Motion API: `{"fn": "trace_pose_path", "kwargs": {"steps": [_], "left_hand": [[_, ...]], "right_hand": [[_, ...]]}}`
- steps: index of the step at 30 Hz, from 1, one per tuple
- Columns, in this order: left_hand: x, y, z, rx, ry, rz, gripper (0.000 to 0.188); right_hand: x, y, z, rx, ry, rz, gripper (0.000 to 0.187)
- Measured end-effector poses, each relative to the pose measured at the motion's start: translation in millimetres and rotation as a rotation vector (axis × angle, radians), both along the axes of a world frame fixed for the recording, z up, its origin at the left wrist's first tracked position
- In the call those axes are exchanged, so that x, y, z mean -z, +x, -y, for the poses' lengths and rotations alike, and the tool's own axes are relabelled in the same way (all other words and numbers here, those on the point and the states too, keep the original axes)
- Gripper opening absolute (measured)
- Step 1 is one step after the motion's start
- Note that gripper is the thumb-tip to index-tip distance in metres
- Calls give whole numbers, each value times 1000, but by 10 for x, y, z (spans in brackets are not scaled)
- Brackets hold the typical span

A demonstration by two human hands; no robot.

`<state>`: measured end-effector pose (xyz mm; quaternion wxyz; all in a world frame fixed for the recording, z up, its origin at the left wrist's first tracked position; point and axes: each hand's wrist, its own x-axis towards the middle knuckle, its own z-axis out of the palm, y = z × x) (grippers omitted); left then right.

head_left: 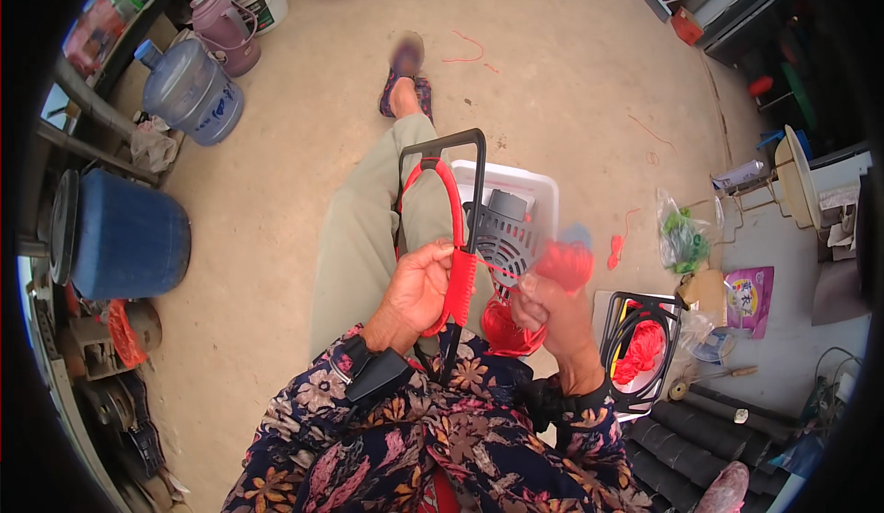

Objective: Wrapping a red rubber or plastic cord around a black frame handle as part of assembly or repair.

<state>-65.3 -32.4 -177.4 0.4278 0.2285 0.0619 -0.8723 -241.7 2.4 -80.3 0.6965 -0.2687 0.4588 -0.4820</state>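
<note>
A black frame (pixel 481 168) stands upright over my lap, with a curved part wrapped in red cord (pixel 451 191). My left hand (pixel 419 287) is closed on this frame, its fingers at the tightly wound red section (pixel 460 294). A strand of red cord (pixel 494 267) runs from there to my right hand (pixel 551 315), which is closed around it. Beside the right fingers is a blurred red bundle (pixel 564 266); whether they hold it too, I cannot tell. More red material (pixel 505 331) hangs below, near my lap.
A white bin (pixel 543 184) with a dark grey slotted part (pixel 506 235) stands past my knees. At right lie black frames with red cord (pixel 637 356) and a bag of green things (pixel 683 237). A blue barrel (pixel 129 234) and a water bottle (pixel 195 97) stand at left.
</note>
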Motion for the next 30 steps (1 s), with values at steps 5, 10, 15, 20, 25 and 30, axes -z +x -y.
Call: {"fn": "trace_pose_path", "kwargs": {"steps": [5,10,15,20,25,30], "left_hand": [[9,-25,38,13,-5,-5,7],[106,27,40,54,-106,-84,9],[-79,-34,22,-3,57,-19,6],[22,0,1,5,15,-53,8],[-59,-21,-2,11,26,-19,10],[-35,11,-22,18,-39,-129,8]], "right_hand": [[-199,51,293,-43,-103,-114,15],[-218,119,514,-99,-143,-123,16],[14,100,677,-42,-81,-141,11],[242,-49,603,-34,35,-107,14],[684,-392,297,144,261,135,13],[912,-377,-114,238,452,252,23]]}}
